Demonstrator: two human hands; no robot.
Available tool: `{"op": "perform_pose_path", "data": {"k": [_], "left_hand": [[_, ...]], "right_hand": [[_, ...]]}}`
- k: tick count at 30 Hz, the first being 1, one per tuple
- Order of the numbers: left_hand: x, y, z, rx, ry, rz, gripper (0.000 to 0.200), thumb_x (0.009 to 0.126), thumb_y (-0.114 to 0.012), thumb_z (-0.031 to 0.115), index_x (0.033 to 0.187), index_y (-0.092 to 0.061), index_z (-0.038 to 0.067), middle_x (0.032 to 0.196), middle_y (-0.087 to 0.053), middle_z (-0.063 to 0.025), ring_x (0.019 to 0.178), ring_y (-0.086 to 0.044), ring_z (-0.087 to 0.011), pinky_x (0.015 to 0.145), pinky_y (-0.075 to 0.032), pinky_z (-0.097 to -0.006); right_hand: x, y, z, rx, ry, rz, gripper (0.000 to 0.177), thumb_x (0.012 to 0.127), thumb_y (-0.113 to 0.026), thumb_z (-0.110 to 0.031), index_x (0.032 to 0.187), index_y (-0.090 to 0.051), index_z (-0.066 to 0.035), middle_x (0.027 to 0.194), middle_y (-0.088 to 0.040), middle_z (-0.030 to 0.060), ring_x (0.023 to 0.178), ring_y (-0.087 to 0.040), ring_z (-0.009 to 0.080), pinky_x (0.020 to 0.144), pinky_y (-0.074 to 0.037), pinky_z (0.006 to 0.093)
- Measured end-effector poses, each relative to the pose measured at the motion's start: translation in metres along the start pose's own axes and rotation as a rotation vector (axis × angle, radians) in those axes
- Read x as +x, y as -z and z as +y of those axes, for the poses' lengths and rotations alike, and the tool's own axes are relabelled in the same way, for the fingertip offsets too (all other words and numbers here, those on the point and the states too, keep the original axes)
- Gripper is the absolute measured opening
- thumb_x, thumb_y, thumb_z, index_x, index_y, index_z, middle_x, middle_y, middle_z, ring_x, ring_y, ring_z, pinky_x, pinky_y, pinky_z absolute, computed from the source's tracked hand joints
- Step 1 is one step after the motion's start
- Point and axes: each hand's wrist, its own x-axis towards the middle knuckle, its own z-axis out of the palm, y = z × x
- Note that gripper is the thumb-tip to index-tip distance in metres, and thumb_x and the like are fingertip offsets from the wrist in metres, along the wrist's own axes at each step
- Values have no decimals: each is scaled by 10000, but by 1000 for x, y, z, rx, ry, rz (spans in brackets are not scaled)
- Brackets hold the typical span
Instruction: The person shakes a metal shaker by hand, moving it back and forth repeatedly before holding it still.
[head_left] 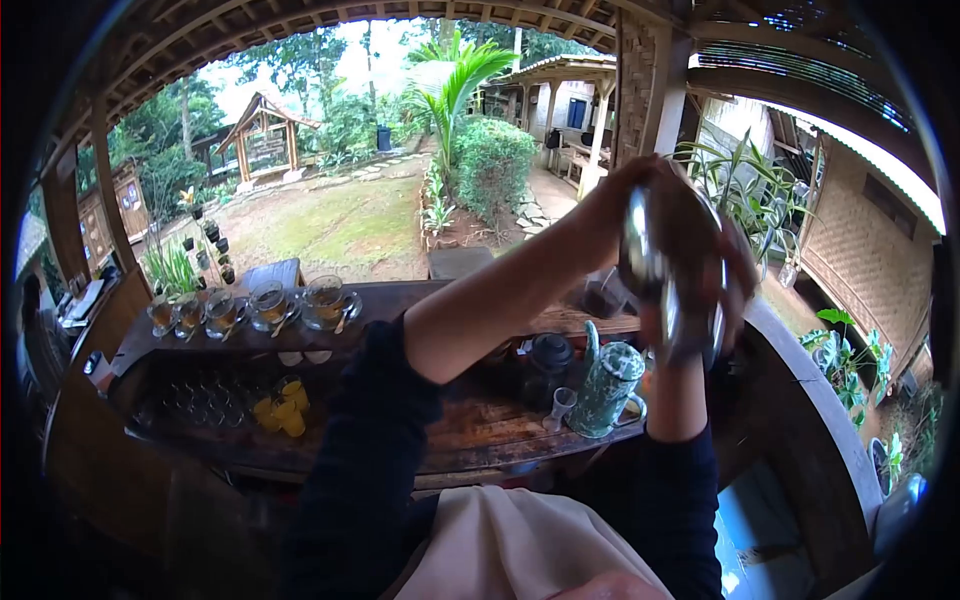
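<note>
Both my hands are raised at the right, gripping a shiny metal cocktail shaker point(650, 240), tilted and blurred by motion. My left hand point(660, 182) wraps over its top end. Along its right side and lower end, my right hand point(738, 275) is closed round it, its fingers partly smeared. Below the shaker, a green-and-white speckled enamel pot point(608, 388) with a spout stands on the wooden counter point(480, 428). Beside the pot are a small clear glass point(561, 404) and a dark lidded jar point(548, 362).
Several glass cups on saucers with spoons, one of them a cup of brown drink point(325, 300), line the raised ledge at left. Yellow cups point(284, 410) and several clear glasses point(207, 402) sit on the lower counter. A wooden post point(655, 90) rises behind the shaker.
</note>
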Motion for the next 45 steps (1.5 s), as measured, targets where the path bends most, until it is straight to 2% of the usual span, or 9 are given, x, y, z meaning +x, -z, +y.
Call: {"op": "perform_pose_path", "data": {"k": [2, 4, 11, 16, 18, 26, 33, 40, 45], "left_hand": [[-12, 9, 4, -10, 56, 584, 533, 882, -415, 532, 1094, -576, 71, 933, -652, -97, 940, -620, -210, 810, -512, -396], [-27, 65, 7, -398, 234, -303, 516, 900, -387, 509, 1137, -552, 81, 1004, -624, -100, 1022, -583, -230, 841, -503, -414], [-151, -12, 9, 162, -271, -253, 660, 863, -556, 463, 1324, -317, 56, 1183, -537, -133, 996, -586, -215, 918, -455, -387], [-197, 49, 12, 436, -427, 395, 497, 895, -421, 506, 1111, -531, 71, 1074, -605, -124, 964, -611, -275, 893, -484, -408], [-222, 52, 30, -429, -267, 550, 459, 904, -407, 476, 1036, -578, 71, 1003, -634, -119, 933, -620, -262, 883, -491, -402], [-335, 21, 47, 185, -499, -170, 808, 743, -683, 501, 1274, -359, -14, 1240, -489, -213, 1109, -529, -282, 955, -417, -398], [-433, 82, 76, -464, -719, 414, 533, 907, -415, 459, 1197, -479, 17, 1101, -584, -154, 968, -606, -289, 857, -505, -429], [-476, -32, 96, 518, -844, -114, 873, 773, -643, 519, 1357, -264, -8, 1347, -309, -261, 1080, -520, -410, 735, -567, -458], [-558, -11, 81, -94, -988, 731, 585, 891, -424, 477, 1284, -418, 43, 1155, -555, -161, 1045, -572, -270, 864, -488, -426]], "right_hand": [[28, -39, -16, 260, -502, 65, 533, 720, -739, -230, 1125, -519, 38, 1159, -552, 165, 1062, -547, 295, 902, -441, 385], [51, -30, -49, 252, -475, -122, 474, 816, -655, -243, 1174, -511, 32, 1199, -537, 171, 1135, -503, 317, 953, -398, 408], [3, -55, -138, 256, 668, 82, 437, 747, -650, -516, 1123, -514, -340, 1050, -487, -105, 1062, -531, 171, 976, -357, 522], [-2, -146, -133, 424, -390, -419, 415, 634, -733, -174, 1004, -608, -34, 1110, -578, 165, 1032, -560, 348, 853, -456, 441], [-2, -159, -144, 476, -584, -441, 459, 609, -748, -173, 1010, -601, -6, 1121, -565, 186, 1052, -549, 367, 855, -465, 422], [-2, -168, -261, 756, 478, 102, 290, 693, -720, -132, 944, -645, -256, 995, -607, -110, 973, -578, 66, 828, -433, 344], [-12, -276, -280, 906, -710, -372, 363, 641, -673, -272, 958, -646, -96, 1093, -584, 162, 1063, -541, 339, 872, -415, 510], [8, -233, -362, 1160, 304, 159, 222, 760, -590, -135, 958, -647, -218, 1007, -620, -75, 1032, -590, 107, 976, -350, 465], [10, -302, -379, 1379, -444, -438, 354, 645, -727, -138, 976, -618, -76, 1084, -592, 102, 1058, -564, 263, 894, -426, 376]]}}
